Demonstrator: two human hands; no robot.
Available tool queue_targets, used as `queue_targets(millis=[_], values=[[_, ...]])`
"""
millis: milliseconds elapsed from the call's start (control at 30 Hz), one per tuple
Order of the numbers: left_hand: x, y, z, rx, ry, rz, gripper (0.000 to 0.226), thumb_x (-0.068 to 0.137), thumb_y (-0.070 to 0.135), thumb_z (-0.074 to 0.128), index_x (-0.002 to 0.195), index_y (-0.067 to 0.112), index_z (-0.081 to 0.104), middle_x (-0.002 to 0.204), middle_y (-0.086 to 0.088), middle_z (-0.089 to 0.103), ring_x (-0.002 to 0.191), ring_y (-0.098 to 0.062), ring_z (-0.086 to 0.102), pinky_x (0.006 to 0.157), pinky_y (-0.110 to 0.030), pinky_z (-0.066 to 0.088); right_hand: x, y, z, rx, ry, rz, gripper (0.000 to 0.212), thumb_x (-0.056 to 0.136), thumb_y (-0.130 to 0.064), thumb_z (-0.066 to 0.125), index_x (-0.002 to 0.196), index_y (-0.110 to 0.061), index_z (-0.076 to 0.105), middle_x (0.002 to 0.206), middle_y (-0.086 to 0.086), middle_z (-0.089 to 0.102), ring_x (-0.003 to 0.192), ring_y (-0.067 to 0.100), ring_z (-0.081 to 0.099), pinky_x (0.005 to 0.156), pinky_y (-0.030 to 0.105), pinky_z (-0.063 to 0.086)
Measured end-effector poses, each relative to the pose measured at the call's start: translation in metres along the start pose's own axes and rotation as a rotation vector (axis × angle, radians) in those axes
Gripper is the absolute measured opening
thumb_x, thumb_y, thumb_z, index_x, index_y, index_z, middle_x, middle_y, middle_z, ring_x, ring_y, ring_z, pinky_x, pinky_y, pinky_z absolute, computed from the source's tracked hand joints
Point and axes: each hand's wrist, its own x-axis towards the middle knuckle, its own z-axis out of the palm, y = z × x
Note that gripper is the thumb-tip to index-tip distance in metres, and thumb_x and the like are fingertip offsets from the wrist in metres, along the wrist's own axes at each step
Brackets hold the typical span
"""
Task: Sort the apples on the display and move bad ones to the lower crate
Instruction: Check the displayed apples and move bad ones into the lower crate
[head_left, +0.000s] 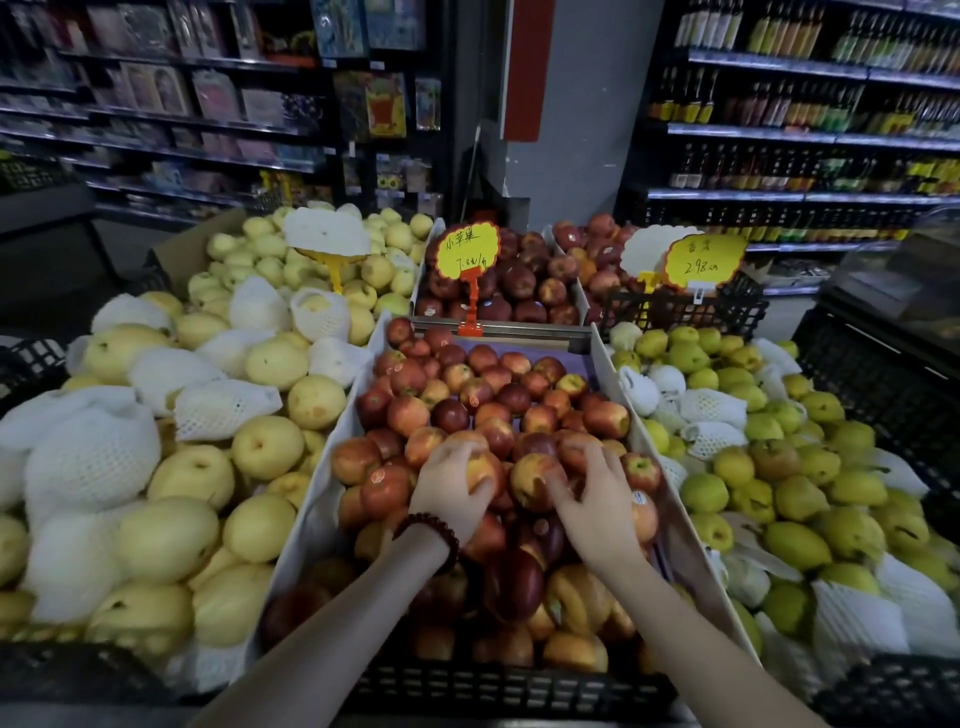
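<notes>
- Shop aisle, dim light; stocked shelves (208, 119) behind a fruit display, bottles on the racks to the right.
- Apples (498, 410) heaped in a long cardboard tray (311, 499) running away from the viewer, a second tray of darker ones behind it under a yellow price sign (466, 250).
- Yellow pears (171, 478) in foam netting flank the tray on the left, green pears (800, 488) on the right.
- Left hand (451, 491), bead bracelet (428, 535) at the wrist, fingers curled round a yellow-red apple (480, 467) near the pile's middle.
- Right hand (597, 506) just beside it, fingers spread and laid over neighbouring apples; no clear grip on any one fruit.
- Lower crate: not identifiable. A black slatted crate edge (509, 688) runs along the near side, but whether that is the target I cannot tell.
- Step in hand, as I judge it: checking fruit by feel and sight. Best done by lifting one apple straight up and turning it fully, with the other hand steadying the heap.
- Room: tray walls close on both sides, pear heaps touching them; open space is upward and back toward the body. A sideways pull risks rolling fruit over the low cardboard edge.
</notes>
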Motion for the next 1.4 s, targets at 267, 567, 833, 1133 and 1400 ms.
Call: queue_targets(millis=[267,567,833,1133,1400], values=[[-0.082,0.04,0.009,-0.245,0.049,0.001,0.017,0.09,0.025,0.057,0.105,0.021,0.064,0.093,0.008,0.064,0.076,-0.001,0.057,0.066,-0.007,0.042,-0.067,-0.013,-0.024,0.534,0.057,0.063,0.011,0.09,-0.016,0.064,0.101,-0.015,0.064,0.091,-0.004,0.069,0.077,0.003,0.063,0.073,0.019,0.048],[-0.232,-0.037,0.098,-0.518,-0.18,0.111,0.013,0.089,0.028,0.059,0.081,0.036,0.066,0.075,0.021,0.067,0.072,0.006,0.06,0.061,-0.01,0.042,-0.226,0.057,-0.007,0.774,-0.002,-0.002,0.01,0.089,-0.013,0.059,0.096,-0.009,0.065,0.084,0.015,0.067,0.072,0.016,0.065,0.063,0.018,0.053],[-0.289,-0.163,0.227,-0.473,-0.221,-0.024,0.016,0.09,0.036,0.058,0.086,0.026,0.07,0.082,0.01,0.07,0.082,-0.004,0.066,0.071,-0.02,0.05,-0.32,0.168,0.074,0.609,0.0,-0.06,0.009,0.092,-0.006,0.056,0.099,-0.007,0.063,0.081,0.012,0.066,0.072,0.022,0.065,0.065,0.028,0.056],[-0.319,-0.262,0.332,-0.535,-0.136,-0.149,0.015,0.088,0.014,0.057,0.085,0.017,0.071,0.068,-0.005,0.067,0.053,-0.008,0.057,0.043,-0.015,0.04,-0.388,0.298,0.185,0.566,-0.013,0.012,0.007,0.091,-0.012,0.062,0.094,-0.018,0.063,0.08,0.015,0.064,0.069,0.026,0.061,0.065,0.044,0.052],[-0.297,-0.331,0.344,-0.128,0.002,-0.216,0.014,0.082,0.012,0.061,0.086,0.022,0.07,0.076,0.002,0.066,0.073,-0.016,0.062,0.066,-0.023,0.047,-0.402,0.327,0.222,0.566,-0.077,0.067,0.01,0.091,-0.009,0.062,0.089,-0.019,0.064,0.078,0.011,0.061,0.065,0.013,0.058,0.06,0.033,0.05]])
